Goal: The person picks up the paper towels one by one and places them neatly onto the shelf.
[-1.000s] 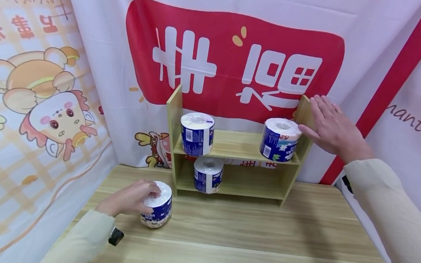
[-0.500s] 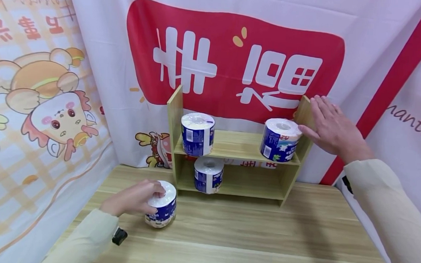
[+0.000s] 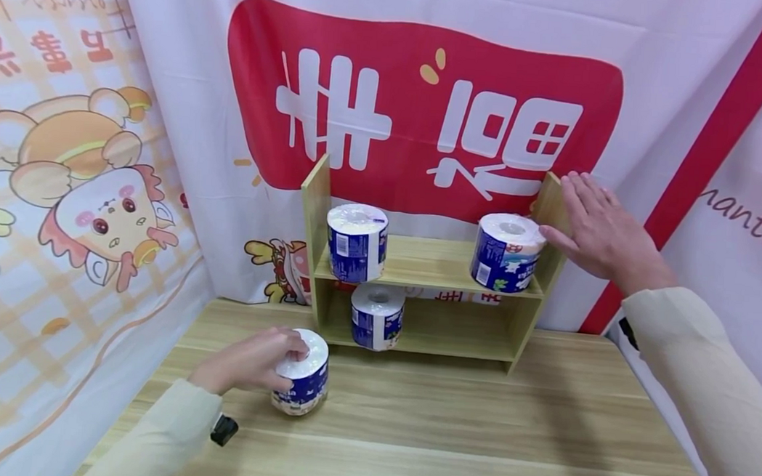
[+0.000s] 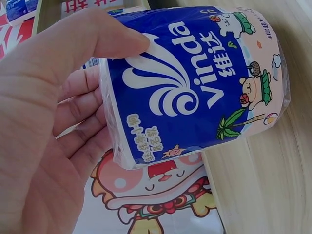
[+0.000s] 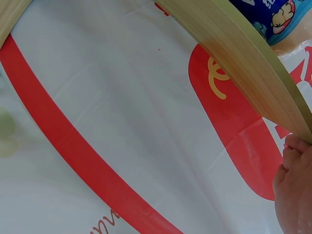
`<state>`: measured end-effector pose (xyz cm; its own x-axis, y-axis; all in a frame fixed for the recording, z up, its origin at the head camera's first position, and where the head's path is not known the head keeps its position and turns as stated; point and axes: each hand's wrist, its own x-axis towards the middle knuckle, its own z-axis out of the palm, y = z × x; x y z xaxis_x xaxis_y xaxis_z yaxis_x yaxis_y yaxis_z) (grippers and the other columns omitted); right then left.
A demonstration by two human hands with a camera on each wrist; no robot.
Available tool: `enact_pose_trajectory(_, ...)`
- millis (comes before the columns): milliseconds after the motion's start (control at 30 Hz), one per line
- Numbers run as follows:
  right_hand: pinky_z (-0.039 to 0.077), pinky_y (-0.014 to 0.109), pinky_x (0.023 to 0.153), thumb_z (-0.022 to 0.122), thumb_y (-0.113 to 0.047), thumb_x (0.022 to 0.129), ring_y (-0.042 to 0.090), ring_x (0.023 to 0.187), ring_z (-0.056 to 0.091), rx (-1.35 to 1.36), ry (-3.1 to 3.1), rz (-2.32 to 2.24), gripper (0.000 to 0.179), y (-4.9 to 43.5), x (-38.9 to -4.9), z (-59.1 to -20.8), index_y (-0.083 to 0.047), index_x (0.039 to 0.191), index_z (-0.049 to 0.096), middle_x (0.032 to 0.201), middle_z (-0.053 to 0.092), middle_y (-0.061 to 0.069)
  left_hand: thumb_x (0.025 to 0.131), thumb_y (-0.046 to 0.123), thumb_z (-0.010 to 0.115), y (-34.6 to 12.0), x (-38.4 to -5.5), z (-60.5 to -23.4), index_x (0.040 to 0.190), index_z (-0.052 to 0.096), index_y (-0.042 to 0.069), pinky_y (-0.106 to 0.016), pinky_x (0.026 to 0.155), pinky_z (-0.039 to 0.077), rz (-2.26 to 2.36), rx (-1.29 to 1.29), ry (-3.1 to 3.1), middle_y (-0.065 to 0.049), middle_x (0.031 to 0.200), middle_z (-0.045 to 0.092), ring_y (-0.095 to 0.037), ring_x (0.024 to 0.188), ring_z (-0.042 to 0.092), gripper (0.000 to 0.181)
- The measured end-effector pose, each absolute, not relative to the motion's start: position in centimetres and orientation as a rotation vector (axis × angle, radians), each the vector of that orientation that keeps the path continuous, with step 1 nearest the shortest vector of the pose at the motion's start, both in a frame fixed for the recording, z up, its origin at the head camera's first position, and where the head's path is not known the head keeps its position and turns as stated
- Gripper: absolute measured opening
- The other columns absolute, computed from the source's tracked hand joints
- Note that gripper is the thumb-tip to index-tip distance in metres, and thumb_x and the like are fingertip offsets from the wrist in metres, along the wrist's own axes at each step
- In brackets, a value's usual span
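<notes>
My left hand (image 3: 252,361) grips a wrapped toilet paper roll (image 3: 306,386) by its top rim, thumb on the side and fingers at the core hole. In the left wrist view the thumb presses the roll's blue wrapper (image 4: 161,83). With fingers straight, my right hand (image 3: 607,234) rests against the right side panel of a small wooden shelf (image 3: 414,342). On the upper board stand a roll (image 3: 357,247) at the left and another roll (image 3: 507,257) at the right. A third roll (image 3: 377,321) stands on the lower board, left of its middle.
The shelf stands at the back of a wood-grain table (image 3: 422,430). Behind it hangs a white cloth with a red banner print (image 3: 414,123). A patterned cloth (image 3: 77,176) borders the left side.
My left hand has shifted the held toilet paper roll a little to the right. My right hand and the rolls on the shelf stay in place.
</notes>
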<state>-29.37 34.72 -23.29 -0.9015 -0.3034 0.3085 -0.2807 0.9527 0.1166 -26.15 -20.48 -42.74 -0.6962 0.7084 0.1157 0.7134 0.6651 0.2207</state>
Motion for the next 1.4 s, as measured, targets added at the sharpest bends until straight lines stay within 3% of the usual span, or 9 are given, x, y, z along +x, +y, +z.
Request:
enact_pose_trajectory(200,0.012,0.069,0.131,0.053,-0.056,0.103,0.049,0.164,0.001,0.431,-2.779,-0.099,0.101,34.7,-29.3,-23.2,-0.006,0.170,-0.004,0.178,-0.002,0.023,0.074,0.018,0.087,-19.7,-26.0,-42.6,0.110,0.076,0.006,-0.031,0.083,0.061,-0.397,-1.255,-2.826,0.000,0.103,0.072,-0.010,0.092,0.063,0.040)
enact_pose_trajectory(933,0.012,0.070,0.130,0.054,-0.056,0.102,0.049,0.163,0.002,0.432,-2.778,-0.110,0.101,34.7,-29.2,-23.3,-0.006,0.170,-0.003,0.177,0.003,0.026,0.077,0.019,0.088,-15.8,-25.8,-42.0,0.120,0.075,0.006,-0.036,0.095,0.062,-0.397,-1.266,-2.890,-0.006,0.116,0.075,-0.018,0.106,0.067,0.047)
enact_pose_trajectory(1400,0.012,0.070,0.130,0.053,-0.056,0.102,0.049,0.164,0.000,0.445,-2.768,-0.099,0.101,34.7,-29.3,-23.3,-0.005,0.169,-0.003,0.177,0.001,0.025,0.077,0.020,0.088,-13.4,-25.8,-42.0,0.117,0.076,0.009,-0.028,0.092,0.061,-0.397,-1.320,-2.874,0.000,0.109,0.073,-0.012,0.101,0.063,0.043)
